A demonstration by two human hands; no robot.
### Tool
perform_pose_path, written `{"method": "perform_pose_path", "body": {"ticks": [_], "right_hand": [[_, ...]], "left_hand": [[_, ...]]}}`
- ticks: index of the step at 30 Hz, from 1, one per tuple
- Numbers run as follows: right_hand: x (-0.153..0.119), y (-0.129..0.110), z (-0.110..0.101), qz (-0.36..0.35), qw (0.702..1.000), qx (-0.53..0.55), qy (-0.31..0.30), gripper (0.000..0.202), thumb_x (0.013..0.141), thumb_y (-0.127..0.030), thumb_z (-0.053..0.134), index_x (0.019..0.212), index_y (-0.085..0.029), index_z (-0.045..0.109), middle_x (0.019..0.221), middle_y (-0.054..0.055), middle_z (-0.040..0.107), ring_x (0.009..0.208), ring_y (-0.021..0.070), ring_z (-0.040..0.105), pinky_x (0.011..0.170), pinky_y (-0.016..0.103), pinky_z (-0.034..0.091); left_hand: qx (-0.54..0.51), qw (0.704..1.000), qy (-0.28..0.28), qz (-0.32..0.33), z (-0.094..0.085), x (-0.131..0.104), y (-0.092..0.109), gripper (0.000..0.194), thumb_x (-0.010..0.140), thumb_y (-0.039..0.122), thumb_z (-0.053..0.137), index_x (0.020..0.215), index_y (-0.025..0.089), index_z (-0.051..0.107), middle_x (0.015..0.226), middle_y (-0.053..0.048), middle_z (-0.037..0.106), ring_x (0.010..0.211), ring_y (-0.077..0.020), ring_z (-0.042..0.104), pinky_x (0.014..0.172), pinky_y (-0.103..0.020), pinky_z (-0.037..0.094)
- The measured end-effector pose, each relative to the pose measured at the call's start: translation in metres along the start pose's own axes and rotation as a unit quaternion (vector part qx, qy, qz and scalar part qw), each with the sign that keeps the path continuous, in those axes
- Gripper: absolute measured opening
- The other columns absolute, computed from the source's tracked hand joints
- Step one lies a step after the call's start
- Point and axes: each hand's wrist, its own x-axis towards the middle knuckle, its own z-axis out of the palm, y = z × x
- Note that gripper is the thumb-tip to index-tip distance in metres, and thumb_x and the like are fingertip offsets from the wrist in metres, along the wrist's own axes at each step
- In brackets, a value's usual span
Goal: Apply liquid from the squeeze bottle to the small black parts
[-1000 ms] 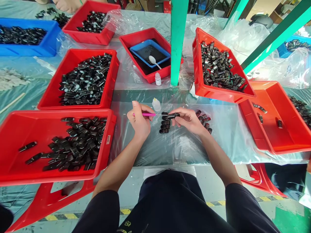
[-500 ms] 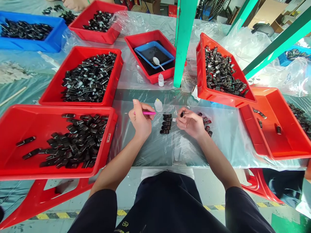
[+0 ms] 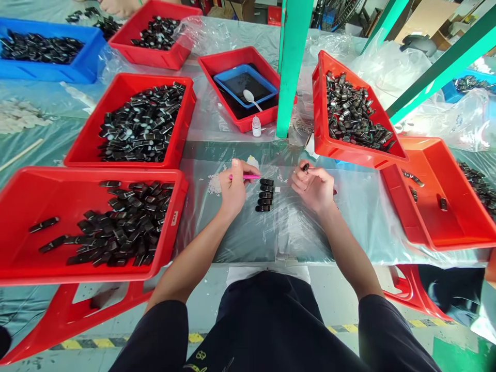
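Note:
My left hand [image 3: 233, 187] is closed around a pink pen-like tool [image 3: 251, 176]. The tool's thin tip points right, over the top of a short column of black glossy pieces [image 3: 265, 195] on the plastic-covered table. Between the fingers of my right hand [image 3: 314, 188] is a small black piece [image 3: 306, 167], held apart from the column. A tiny white square [image 3: 277, 189] lies just right of the column. Small white bits [image 3: 214, 184] are scattered left of my left hand, and a white bottle [image 3: 252, 161] is partly hidden behind it.
Red bins of black pieces stand at left [image 3: 180, 201], upper left [image 3: 188, 116] and right [image 3: 360, 153]. Another red bin [image 3: 465, 222] holds a few pieces. A green post [image 3: 289, 77] rises behind the work area, near a small bottle [image 3: 256, 126] and a blue tray [image 3: 246, 67].
Both hands have moved right, the left with the pink tool and the right with the small black piece. White bits now show beside my left hand; my right hand covers most dark red pieces.

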Motion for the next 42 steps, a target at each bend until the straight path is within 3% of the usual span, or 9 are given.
{"method": "perform_pose_path", "body": {"ticks": [4,8,11,16,20,23,28,32,42], "right_hand": [[0.007,0.001,-0.007,-0.004,0.999,0.026,0.022,0.016,0.075,-0.026,0.059,0.087,-0.025,0.048,0.064,-0.006,0.037,0.051,0.0121,0.028,0.044,0.023,0.026],[0.013,0.006,-0.012,-0.004,0.999,0.051,0.012,0.02,0.074,-0.025,0.061,0.088,-0.025,0.047,0.063,-0.007,0.04,0.049,0.0108,0.029,0.044,0.021,0.026],[0.016,0.007,-0.014,0.0,0.998,0.062,0.014,0.02,0.074,-0.024,0.059,0.089,-0.025,0.045,0.062,-0.008,0.043,0.047,0.0108,0.03,0.043,0.021,0.024],[0.017,0.005,-0.016,-0.004,0.997,0.08,0.02,0.018,0.075,-0.021,0.056,0.089,-0.024,0.045,0.061,-0.007,0.046,0.047,0.0104,0.033,0.043,0.021,0.024],[0.017,0.004,-0.018,-0.008,0.997,0.081,0.014,0.018,0.076,-0.021,0.057,0.088,-0.024,0.044,0.063,-0.007,0.048,0.048,0.0105,0.035,0.045,0.021,0.024],[0.017,0.006,-0.019,-0.007,0.997,0.072,0.009,0.02,0.075,-0.022,0.058,0.09,-0.024,0.046,0.064,-0.007,0.048,0.048,0.0104,0.035,0.045,0.021,0.024],[0.018,0.013,-0.018,-0.004,1.0,0.013,0.02,0.025,0.073,-0.026,0.062,0.096,-0.023,0.051,0.064,-0.006,0.051,0.049,0.0103,0.037,0.046,0.022,0.022],[0.018,0.022,-0.014,-0.002,0.999,-0.048,-0.012,0.03,0.071,-0.03,0.066,0.097,-0.022,0.054,0.065,-0.005,0.055,0.049,0.0093,0.038,0.045,0.022,0.022],[0.013,0.032,-0.006,-0.019,0.992,-0.11,-0.058,0.031,0.074,-0.038,0.071,0.096,-0.019,0.059,0.065,-0.004,0.061,0.047,0.0077,0.042,0.043,0.022,0.023]], "left_hand": [[0.047,0.991,-0.018,0.123,-0.002,0.001,0.005,0.069,0.107,0.064,0.038,0.069,0.022,0.078,0.083,-0.01,0.072,0.087,-0.0203,0.069,0.076,-0.035,0.053],[0.165,0.953,-0.174,0.187,-0.003,0.0,0.011,0.061,0.111,0.054,0.034,0.083,0.021,0.077,0.081,-0.008,0.074,0.077,-0.0182,0.068,0.076,-0.034,0.053],[0.352,0.878,-0.29,0.141,0.004,0.0,0.014,0.051,0.11,0.051,0.041,0.092,0.019,0.077,0.084,-0.008,0.076,0.074,-0.0197,0.069,0.073,-0.033,0.049],[0.566,0.727,-0.384,0.065,0.022,-0.001,0.018,0.033,0.108,0.033,0.049,0.12,0.017,0.076,0.114,-0.014,0.076,0.099,-0.028,0.074,0.076,-0.034,0.049],[0.591,0.683,-0.426,0.055,0.027,-0.003,0.016,0.032,0.106,0.031,0.052,0.12,0.018,0.077,0.121,-0.015,0.072,0.103,-0.0292,0.073,0.073,-0.035,0.048],[0.56,0.708,-0.424,0.069,0.025,-0.003,0.01,0.026,0.104,0.029,0.056,0.114,0.018,0.078,0.119,-0.014,0.072,0.106,-0.0294,0.072,0.071,-0.034,0.047],[0.383,0.863,-0.319,0.086,0.013,0.0,0.005,0.007,0.091,0.024,0.071,0.097,0.02,0.073,0.115,-0.008,0.075,0.094,-0.02,0.07,0.08,-0.032,0.051],[0.22,0.948,-0.229,0.032,0.003,0.001,0.012,0.01,0.083,0.025,0.074,0.09,0.02,0.069,0.098,-0.003,0.077,0.071,-0.011,0.063,0.065,-0.026,0.043],[0.065,0.986,-0.15,-0.04,0.006,-0.003,0.01,0.02,0.078,0.035,0.081,0.09,0.019,0.076,0.08,-0.001,0.073,0.061,-0.0089,0.057,0.055,-0.023,0.039]]}}
